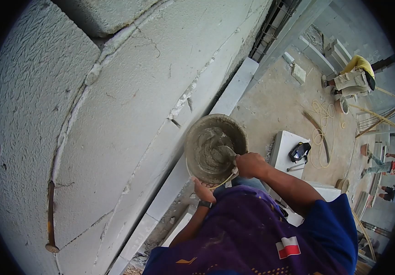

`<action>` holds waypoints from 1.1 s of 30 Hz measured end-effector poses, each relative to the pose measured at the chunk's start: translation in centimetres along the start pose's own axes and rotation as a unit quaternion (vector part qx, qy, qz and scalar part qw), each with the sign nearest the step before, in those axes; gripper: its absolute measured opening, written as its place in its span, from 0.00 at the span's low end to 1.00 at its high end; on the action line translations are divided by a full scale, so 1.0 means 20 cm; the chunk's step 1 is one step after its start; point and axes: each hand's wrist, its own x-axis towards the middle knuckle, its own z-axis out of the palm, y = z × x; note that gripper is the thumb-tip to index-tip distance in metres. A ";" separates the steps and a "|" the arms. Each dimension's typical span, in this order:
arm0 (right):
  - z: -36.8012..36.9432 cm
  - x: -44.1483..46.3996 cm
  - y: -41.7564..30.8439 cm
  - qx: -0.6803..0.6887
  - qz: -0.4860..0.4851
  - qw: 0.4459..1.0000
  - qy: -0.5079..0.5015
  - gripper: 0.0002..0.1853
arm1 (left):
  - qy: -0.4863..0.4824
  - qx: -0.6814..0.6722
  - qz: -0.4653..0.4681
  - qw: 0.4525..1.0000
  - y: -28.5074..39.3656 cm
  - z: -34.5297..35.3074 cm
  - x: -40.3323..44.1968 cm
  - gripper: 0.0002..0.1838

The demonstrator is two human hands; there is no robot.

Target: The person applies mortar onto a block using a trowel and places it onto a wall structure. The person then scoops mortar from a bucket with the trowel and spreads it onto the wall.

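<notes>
Wet grey mortar (209,149) lay in a round, grey-brown bucket (239,130) at the person's waist, beside a pale, rough block wall (128,91). The right hand (251,165) closed tightly around a grey metal trowel (227,155) dipped in the mix; the left hand (204,190) lay half-open near the rim, its hold unclear. Wall joints appeared largely filled; one dark gap (99,41) stood open, mortar unspent.
</notes>
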 end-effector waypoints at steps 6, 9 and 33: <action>0.10 0.27 0.04 -0.007 0.073 0.991 0.115 0.17 | -0.002 -0.013 -0.012 1.000 -0.02 -0.01 0.04 0.48; 0.07 0.20 -0.05 -0.044 0.009 0.999 0.015 0.19 | -0.005 -0.008 -0.011 1.000 0.00 -0.02 0.03 0.48; 0.16 0.28 -0.02 -0.038 0.005 0.999 0.004 0.21 | 0.007 0.010 0.003 1.000 0.03 0.01 0.01 0.46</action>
